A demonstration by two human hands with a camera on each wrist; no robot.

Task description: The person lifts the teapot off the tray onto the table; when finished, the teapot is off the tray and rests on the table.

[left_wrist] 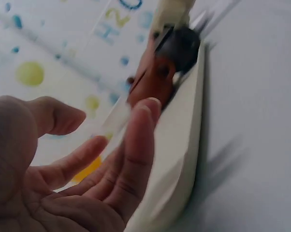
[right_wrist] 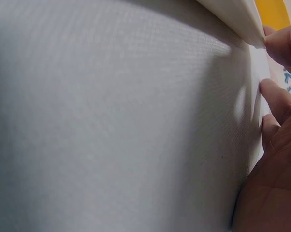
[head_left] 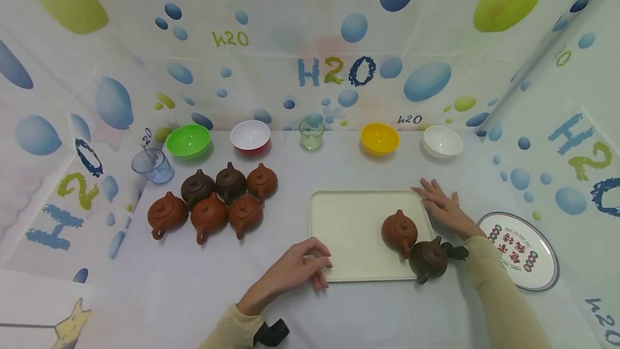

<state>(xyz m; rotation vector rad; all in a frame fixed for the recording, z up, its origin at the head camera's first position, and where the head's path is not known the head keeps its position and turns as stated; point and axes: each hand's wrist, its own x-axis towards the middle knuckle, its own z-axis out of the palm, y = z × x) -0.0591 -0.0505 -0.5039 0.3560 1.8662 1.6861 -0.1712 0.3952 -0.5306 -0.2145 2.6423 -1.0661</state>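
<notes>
A cream rectangular tray lies on the white cloth. On its right part sits a reddish-brown teapot; a dark brown teapot stands beside it, over the front right corner. My left hand is by the tray's front left edge. In the left wrist view its fingers are loosely bent, with nothing between them and the thumb. At the far right corner is my right hand, fingers spread. The right wrist view shows a fingertip touching the tray's corner.
Several brown teapots stand grouped at left. Along the back are a blue glass, green bowl, red-and-white bowl, clear greenish glass, yellow bowl and white bowl. A printed oval plate lies right.
</notes>
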